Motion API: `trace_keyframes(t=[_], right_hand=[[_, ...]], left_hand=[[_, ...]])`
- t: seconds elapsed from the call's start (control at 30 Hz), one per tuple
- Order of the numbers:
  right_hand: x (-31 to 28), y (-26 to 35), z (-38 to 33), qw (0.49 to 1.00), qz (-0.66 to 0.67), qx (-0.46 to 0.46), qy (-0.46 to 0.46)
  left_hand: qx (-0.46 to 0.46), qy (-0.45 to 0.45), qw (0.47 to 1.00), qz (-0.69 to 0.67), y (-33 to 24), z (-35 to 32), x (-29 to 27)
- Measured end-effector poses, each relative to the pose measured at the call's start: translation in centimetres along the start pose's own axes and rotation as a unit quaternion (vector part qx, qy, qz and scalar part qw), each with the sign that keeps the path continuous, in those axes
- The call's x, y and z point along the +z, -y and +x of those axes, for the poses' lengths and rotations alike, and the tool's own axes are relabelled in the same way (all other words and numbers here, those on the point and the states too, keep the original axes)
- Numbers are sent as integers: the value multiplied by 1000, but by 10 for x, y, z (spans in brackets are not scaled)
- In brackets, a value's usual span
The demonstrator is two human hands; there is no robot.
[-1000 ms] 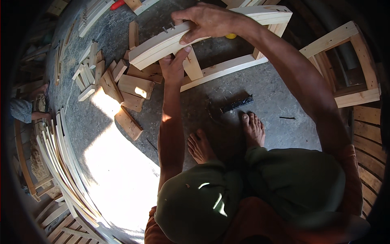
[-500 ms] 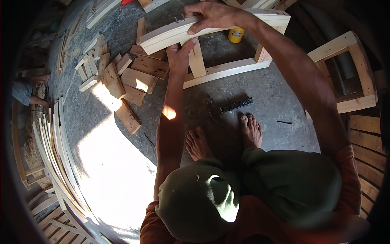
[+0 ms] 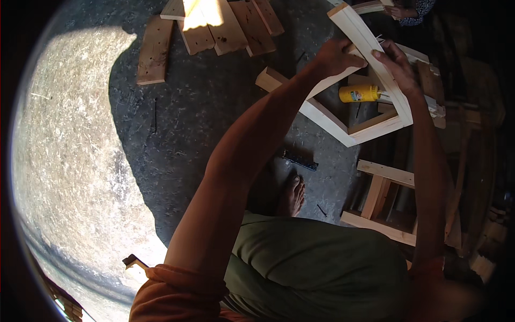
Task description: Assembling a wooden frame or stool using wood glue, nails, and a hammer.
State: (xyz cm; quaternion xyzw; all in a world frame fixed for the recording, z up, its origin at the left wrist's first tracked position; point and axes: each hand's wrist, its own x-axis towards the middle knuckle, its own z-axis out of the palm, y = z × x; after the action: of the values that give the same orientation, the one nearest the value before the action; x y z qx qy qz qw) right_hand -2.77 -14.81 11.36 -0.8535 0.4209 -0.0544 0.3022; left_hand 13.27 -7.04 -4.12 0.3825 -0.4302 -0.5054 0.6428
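Note:
Both my hands hold a long curved pale wooden slat (image 3: 370, 51) lifted above the floor. My left hand (image 3: 335, 56) grips it from the left side near its upper end. My right hand (image 3: 396, 63) wraps over it from the right, a little lower. Under the slat lies a pale wooden frame (image 3: 343, 129) on the concrete floor, with a yellow glue bottle (image 3: 360, 93) lying inside it.
Several short brown boards (image 3: 214, 27) lie at the top, partly in sunlight. A second wooden frame (image 3: 383, 201) stands at the right. A dark tool (image 3: 300, 161) lies by my bare foot (image 3: 292, 196). Another person's hand (image 3: 399, 11) shows at the top right.
The view has swung round sharply. The curved slat, held level across the frame before, now stands steeply tilted, with both hands still on it. The glue bottle now lies in plain view.

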Motion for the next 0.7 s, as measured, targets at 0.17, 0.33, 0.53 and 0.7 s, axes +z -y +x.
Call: trace_keyframes(t=[0.17, 0.33, 0.53, 0.7], right_hand=[[4, 3, -1, 999, 22, 40, -12], [8, 4, 9, 995, -36, 76, -53], [10, -5, 24, 995, -12, 93, -42], [11, -12, 30, 993, -41, 93, -61]], left_hand=[[26, -6, 1000, -14, 9, 3, 1], [11, -43, 998, 48, 18, -2, 0], [20, -62, 994, 87, 34, -11, -5], [42, -78, 991, 104, 36, -12, -8]])
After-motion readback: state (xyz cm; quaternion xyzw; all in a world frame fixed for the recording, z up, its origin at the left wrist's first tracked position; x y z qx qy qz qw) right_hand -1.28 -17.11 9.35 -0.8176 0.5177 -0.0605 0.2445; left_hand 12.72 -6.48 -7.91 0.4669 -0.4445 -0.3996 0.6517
